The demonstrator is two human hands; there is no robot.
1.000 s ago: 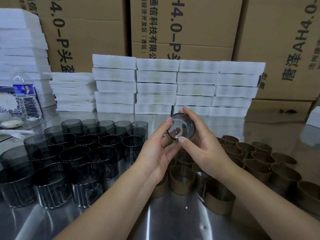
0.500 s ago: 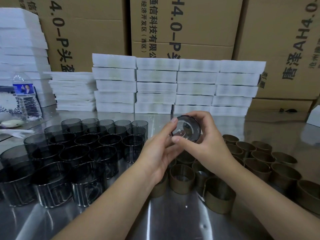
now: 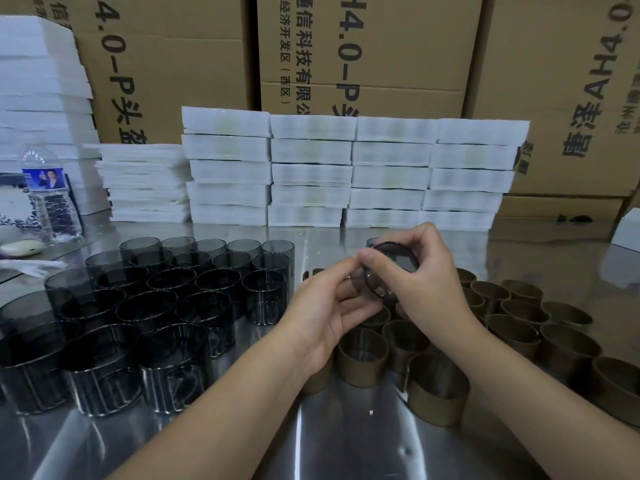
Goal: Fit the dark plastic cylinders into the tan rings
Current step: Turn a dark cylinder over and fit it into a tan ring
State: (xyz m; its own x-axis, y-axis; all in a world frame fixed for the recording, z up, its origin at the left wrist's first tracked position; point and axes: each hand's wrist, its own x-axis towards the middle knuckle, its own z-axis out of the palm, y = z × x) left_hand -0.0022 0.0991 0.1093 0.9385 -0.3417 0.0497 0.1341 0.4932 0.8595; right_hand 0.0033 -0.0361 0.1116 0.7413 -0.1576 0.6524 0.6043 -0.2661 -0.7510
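Observation:
A dark see-through plastic cylinder [image 3: 394,265] is held above the table, tilted with its open end towards me. My right hand [image 3: 426,282] wraps around it from the right. My left hand [image 3: 329,306] touches its left rim with thumb and fingertips. Several more dark cylinders [image 3: 145,306] stand upright in rows on the left of the steel table. Several tan rings [image 3: 362,356] stand under and to the right of my hands; some are hidden by my wrists.
Stacks of white foam trays [image 3: 346,171] line the back of the table [image 3: 346,438], with big cardboard boxes [image 3: 363,46] behind. A water bottle [image 3: 48,195] and a small white object [image 3: 22,247] sit at the far left.
Both hands have carried the dark cylinder a little to the right and turned it. My right hand has closed further around it.

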